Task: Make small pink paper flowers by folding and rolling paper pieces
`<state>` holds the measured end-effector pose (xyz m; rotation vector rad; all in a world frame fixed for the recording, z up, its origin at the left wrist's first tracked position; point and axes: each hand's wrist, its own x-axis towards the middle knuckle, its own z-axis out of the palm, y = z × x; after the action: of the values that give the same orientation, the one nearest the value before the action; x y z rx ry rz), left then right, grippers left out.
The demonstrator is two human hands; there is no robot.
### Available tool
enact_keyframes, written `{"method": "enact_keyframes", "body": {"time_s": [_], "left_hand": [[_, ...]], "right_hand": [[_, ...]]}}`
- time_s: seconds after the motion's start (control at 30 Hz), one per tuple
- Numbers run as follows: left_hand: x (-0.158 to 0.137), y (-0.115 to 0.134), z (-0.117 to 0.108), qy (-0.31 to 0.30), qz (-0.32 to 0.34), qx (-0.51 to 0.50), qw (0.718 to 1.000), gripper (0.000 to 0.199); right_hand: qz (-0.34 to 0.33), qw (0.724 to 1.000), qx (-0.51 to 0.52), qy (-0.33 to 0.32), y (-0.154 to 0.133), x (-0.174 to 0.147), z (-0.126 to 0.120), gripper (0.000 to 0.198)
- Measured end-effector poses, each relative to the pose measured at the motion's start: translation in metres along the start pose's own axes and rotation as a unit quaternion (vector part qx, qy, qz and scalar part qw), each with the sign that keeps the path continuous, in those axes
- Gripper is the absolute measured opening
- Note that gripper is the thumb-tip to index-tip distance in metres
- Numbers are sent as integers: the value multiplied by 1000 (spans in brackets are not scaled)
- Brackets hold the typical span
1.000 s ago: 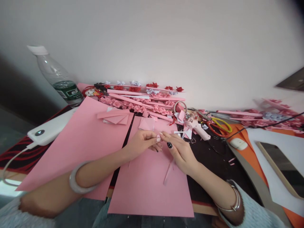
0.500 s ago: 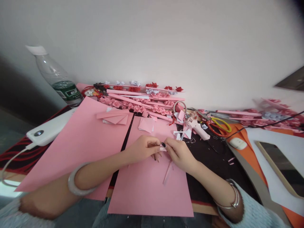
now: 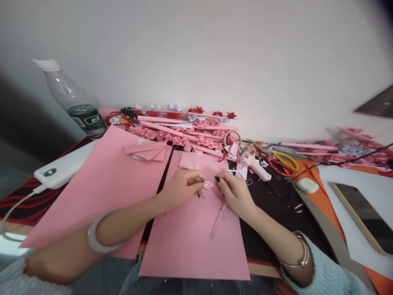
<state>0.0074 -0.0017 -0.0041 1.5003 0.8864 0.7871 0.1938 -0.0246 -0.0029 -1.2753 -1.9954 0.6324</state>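
Left hand (image 3: 181, 189): fingers curled, thumb and forefinger pinching a small folded pink paper piece (image 3: 208, 184); wrist low over the near pink sheet (image 3: 196, 246), forearm running back to the lower left, a smooth pale bangle (image 3: 97, 237) round it.

Right hand (image 3: 235, 193): fingers bent, tips drawn together just beside the paper piece, dark-polished thumbnail uppermost; whether it grips the piece cannot be told. A narrow pink paper strip (image 3: 218, 219) hangs from under this hand onto the sheet. Thin metal bracelets (image 3: 299, 258) at the wrist, pale knitted sleeve (image 3: 331, 274) behind.

Paper piece: pale pink, matt, crumpled-looking, held between the two hands above the near sheet's far half.

Surroundings:
- Second pink sheet (image 3: 101, 184), flat, matt, lying left; a fan of pink folded pieces (image 3: 147, 150) on its far edge.
- Clear plastic bottle (image 3: 73, 100), white cap, green label, far left.
- White glossy power bank (image 3: 66, 166) with cable, left.
- Row of paper roses on pink sticks (image 3: 181, 131), red, pink and white, against the wall.
- Pale pink glue gun (image 3: 256, 164), just beyond the right hand.
- Scissors (image 3: 284, 164), red and yellow handles, right of the gun.
- Tape roll (image 3: 232, 137), near the roses.
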Motion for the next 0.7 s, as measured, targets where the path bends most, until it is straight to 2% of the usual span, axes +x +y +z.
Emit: {"method": "enact_keyframes", "body": {"time_s": [0.27,0.7], "left_hand": [[0,4,-1,35,1,-4,999,13],[-2,1,-1,61,41,37,997,9]], "right_hand": [[29,999,26,-1,1,0,3,7],[52,989,139,21,-4,1,3,13]]}}
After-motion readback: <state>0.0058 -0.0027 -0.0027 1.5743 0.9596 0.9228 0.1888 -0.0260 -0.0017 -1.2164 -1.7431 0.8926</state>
